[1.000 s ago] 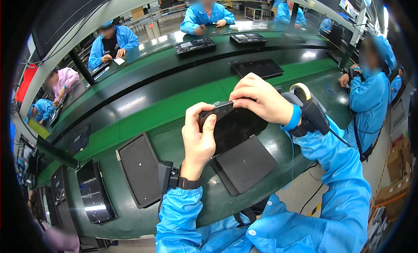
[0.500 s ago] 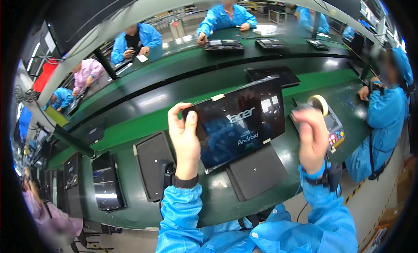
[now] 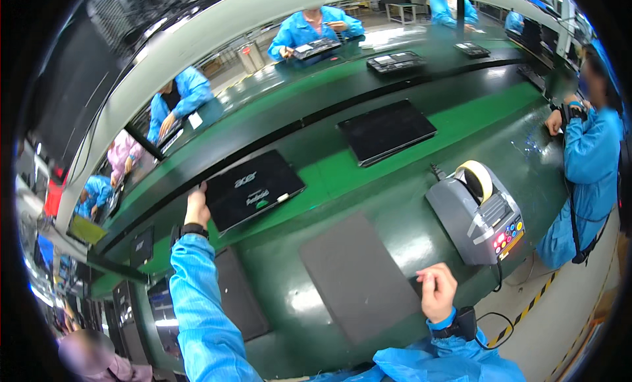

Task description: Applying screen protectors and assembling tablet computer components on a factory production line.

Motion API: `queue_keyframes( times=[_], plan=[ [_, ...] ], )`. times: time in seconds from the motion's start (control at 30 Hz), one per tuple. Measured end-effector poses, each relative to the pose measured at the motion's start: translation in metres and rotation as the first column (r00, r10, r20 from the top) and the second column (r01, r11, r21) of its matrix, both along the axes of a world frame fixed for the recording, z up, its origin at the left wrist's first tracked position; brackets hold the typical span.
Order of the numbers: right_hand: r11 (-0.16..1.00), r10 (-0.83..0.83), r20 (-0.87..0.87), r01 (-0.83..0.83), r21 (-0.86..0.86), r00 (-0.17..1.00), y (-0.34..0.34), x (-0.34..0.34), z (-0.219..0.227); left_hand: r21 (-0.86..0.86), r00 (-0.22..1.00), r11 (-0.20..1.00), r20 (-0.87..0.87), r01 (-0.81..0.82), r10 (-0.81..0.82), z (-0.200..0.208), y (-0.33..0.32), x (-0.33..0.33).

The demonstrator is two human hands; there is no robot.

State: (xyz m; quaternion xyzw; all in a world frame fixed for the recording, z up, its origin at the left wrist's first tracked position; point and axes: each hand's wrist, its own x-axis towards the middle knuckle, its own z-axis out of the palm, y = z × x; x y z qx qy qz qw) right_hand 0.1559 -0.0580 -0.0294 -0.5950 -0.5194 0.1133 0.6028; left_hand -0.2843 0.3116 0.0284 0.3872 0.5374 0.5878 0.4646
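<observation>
My left hand (image 3: 197, 207) grips the left edge of a black tablet (image 3: 247, 207) at the far left of the bench. Its screen is lit with a start-up logo, and a pale tab of tape sits on its near edge. The tablet lies on or just above the green strip; I cannot tell which. My right hand (image 3: 438, 293) is loosely curled with nothing visible in it, beside the right edge of a dark grey mat (image 3: 359, 273). Farther right stands a grey tape dispenser (image 3: 471, 214) with a cream tape roll (image 3: 477, 178) and lit buttons.
Another dark tablet (image 3: 388, 132) lies on the green strip beyond the mat. A dark foam-like tray (image 3: 237, 293) lies under my left forearm. A co-worker in blue (image 3: 589, 158) stands at the right; others sit across the bench. A metal frame beam (image 3: 178, 46) crosses overhead.
My left hand has carried the tablet away and to the left, from above the mat to the green strip. My right hand has drawn back nearer to me and curled. The view has shifted.
</observation>
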Motion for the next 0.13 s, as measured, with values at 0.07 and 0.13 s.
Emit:
queue_keyframes(
  times=[0.07,0.13],
  plan=[
    [0.995,0.103,-0.04,-0.103,-0.008,0.994,0.007,-0.009,0.0,-0.009,0.983,0.998,-0.174,-0.055,0.053,-0.035,0.033,-0.113],
    [0.997,0.009,-0.057,-0.013,-0.07,0.998,0.004,0.007,-0.011,-0.223,0.952,0.966,-0.301,-0.133,0.061,-0.021,0.046,-0.004]
  ],
)
